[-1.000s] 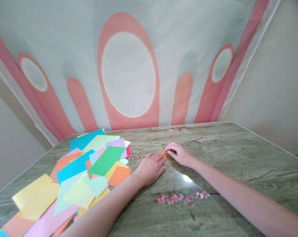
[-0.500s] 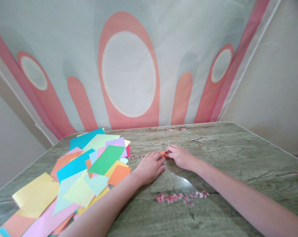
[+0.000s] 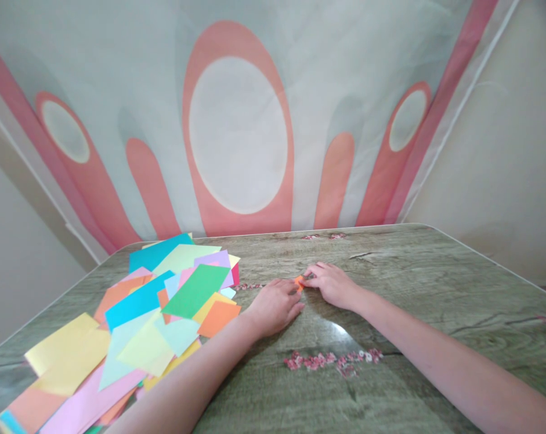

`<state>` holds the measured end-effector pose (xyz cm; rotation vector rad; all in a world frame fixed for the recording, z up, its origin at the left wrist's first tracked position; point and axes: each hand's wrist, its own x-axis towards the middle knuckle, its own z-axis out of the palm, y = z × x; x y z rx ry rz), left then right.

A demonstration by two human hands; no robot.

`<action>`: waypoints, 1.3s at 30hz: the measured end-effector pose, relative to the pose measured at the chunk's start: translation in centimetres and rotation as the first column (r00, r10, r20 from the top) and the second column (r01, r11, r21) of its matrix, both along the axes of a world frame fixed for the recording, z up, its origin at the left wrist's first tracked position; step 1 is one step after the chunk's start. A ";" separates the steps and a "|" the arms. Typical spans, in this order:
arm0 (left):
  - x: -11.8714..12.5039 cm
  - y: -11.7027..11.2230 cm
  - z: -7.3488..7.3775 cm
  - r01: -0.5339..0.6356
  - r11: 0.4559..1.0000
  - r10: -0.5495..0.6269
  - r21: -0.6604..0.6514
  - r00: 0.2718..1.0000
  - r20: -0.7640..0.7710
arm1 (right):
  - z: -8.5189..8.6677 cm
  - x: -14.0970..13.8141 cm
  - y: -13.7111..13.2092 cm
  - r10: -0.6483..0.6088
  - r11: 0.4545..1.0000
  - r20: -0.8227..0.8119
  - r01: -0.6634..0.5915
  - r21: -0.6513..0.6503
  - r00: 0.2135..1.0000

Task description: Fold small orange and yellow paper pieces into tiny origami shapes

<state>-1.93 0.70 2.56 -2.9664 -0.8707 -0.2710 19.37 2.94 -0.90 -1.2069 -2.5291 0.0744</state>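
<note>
One small orange paper piece [image 3: 299,283] sits on the desk [image 3: 417,271] in the head view, to the right of the loose coloured sheets [image 3: 198,291], between the left hand [image 3: 276,306], laid palm-down against it with a grip I cannot tell, and the right hand [image 3: 332,286], whose grip looks closed, thumb and fingertips on its right edge. The step in hand appears to be pressing or shaping that edge, and the next move seems to call for a steady left hand and fine fingertip control. Fingers cover much of the piece, leaving its long axis and pointing direction unclear.
</note>
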 end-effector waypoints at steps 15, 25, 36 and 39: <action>-1.0 0.5 0.0 0.068 0.991 -0.059 -0.115 0.995 0.086 | -0.2 -0.1 -0.4 0.003 0.999 -0.009 -0.003 0.032 1.000; -1.0 0.4 -0.1 0.062 0.987 -0.043 -0.146 0.991 0.127 | -1.0 -0.7 0.2 -0.067 0.997 -0.224 0.071 0.010 0.972; -1.1 0.9 -0.3 0.032 0.985 -0.011 -0.167 0.992 0.126 | -1.4 -1.4 0.7 -0.173 0.983 -0.370 0.139 -0.117 0.913; -1.0 0.9 -0.3 0.081 0.987 -0.065 -0.138 0.991 0.118 | -1.4 -1.4 0.7 -0.185 0.980 -0.390 0.139 -0.144 0.902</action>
